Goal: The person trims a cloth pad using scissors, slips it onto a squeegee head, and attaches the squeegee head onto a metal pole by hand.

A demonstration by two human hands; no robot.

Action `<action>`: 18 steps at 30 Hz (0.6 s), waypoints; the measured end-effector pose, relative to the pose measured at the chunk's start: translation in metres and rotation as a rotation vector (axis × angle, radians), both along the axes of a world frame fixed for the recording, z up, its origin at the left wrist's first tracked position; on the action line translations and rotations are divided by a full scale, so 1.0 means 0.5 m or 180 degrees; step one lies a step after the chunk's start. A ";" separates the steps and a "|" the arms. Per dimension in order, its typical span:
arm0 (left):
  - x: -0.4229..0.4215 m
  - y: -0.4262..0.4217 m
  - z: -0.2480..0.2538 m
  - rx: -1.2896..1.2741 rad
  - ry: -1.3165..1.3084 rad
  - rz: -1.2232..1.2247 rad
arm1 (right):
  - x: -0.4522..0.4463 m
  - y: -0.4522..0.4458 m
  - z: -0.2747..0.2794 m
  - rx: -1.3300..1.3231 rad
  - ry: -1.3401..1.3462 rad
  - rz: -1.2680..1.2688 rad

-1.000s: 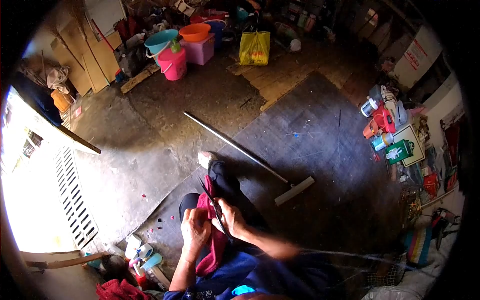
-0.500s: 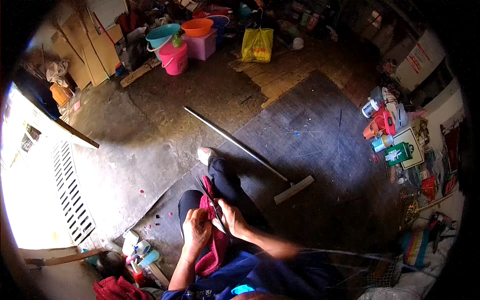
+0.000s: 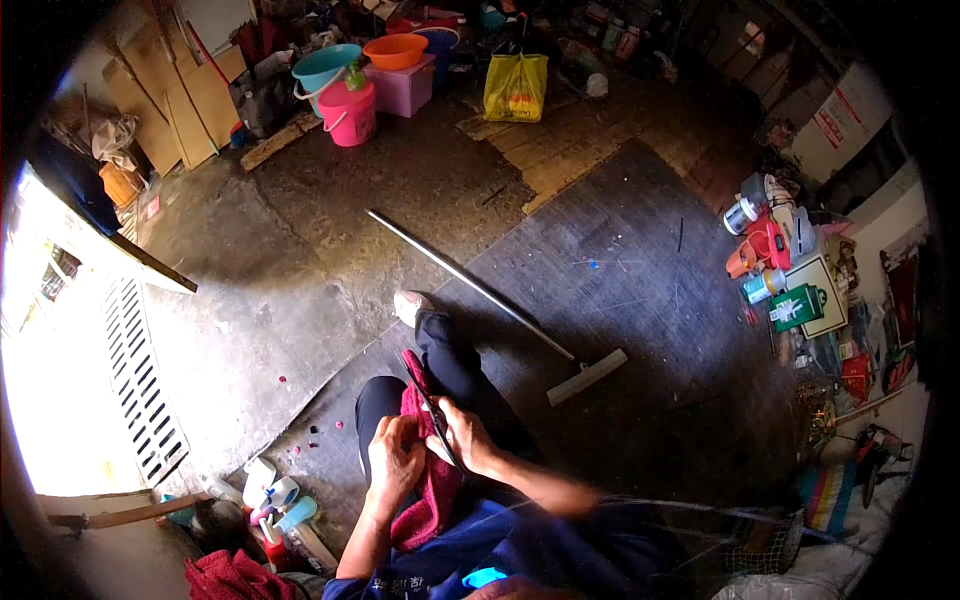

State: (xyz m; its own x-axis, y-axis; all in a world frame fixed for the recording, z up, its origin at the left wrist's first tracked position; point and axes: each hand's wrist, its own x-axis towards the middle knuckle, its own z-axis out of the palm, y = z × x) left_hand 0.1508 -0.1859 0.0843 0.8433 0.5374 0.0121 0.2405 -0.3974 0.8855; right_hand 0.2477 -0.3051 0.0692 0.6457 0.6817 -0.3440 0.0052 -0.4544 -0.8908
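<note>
My left hand (image 3: 396,450) is closed, its fingers pinching the edge of a dark red cloth (image 3: 437,500) that lies across my lap. The cloth's narrow upper end (image 3: 415,372) sticks out past my hands over my knees. In my right hand (image 3: 465,435) are long dark scissors (image 3: 432,412), their blades pointing up and away from me along the cloth. The blades look nearly together. Both hands are close to each other, and the fingertips of the left are partly hidden.
On the floor ahead lies a long-handled floor squeegee (image 3: 585,377). Bottles (image 3: 285,495) and another red cloth (image 3: 240,578) are at lower left. A pink bucket (image 3: 348,115) and yellow bag (image 3: 515,88) stand at the back. Clutter including a green container (image 3: 798,308) lines the right wall.
The scissor blades stood apart at the tip before and now look nearly together. Both hands stay in almost the same place on the cloth.
</note>
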 end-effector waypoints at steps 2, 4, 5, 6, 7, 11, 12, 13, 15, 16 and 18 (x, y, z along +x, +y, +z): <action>-0.001 0.000 -0.001 0.0013 -0.0022 -0.0017 | -0.002 -0.003 -0.011 0.0100 -0.0334 0.0030; 0.000 -0.005 0.017 -0.0034 0.0028 0.0026 | -0.002 -0.007 -0.032 0.0330 -0.0590 0.0033; 0.000 -0.007 0.023 -0.0082 0.0077 0.0073 | -0.004 -0.010 -0.042 0.0560 -0.0848 0.0039; -0.003 -0.004 0.009 -0.0081 0.0079 0.0071 | -0.004 -0.011 -0.035 0.0561 -0.0846 0.0037; -0.009 0.003 -0.020 -0.0202 -0.0077 0.0181 | -0.002 -0.012 -0.019 0.0417 -0.0644 0.0105; -0.028 0.031 -0.064 -0.1632 -0.0318 0.0426 | 0.000 -0.023 0.002 0.0467 0.0067 -0.0198; -0.039 0.041 -0.061 -0.1853 -0.0346 0.0457 | -0.001 -0.028 0.007 0.0753 0.0341 -0.0416; -0.054 0.054 -0.088 -0.2199 -0.0608 0.0553 | 0.015 -0.046 0.012 0.0497 0.0309 -0.0345; -0.093 0.084 -0.144 -0.2582 -0.0903 0.0692 | 0.022 -0.075 0.011 0.0628 -0.0473 -0.0537; -0.103 0.101 -0.174 -0.2546 -0.0948 0.0703 | 0.031 -0.098 0.015 0.0645 0.0250 -0.0740; -0.120 0.111 -0.172 -0.3174 -0.1459 0.0714 | 0.044 -0.140 0.032 0.0338 0.0134 -0.0985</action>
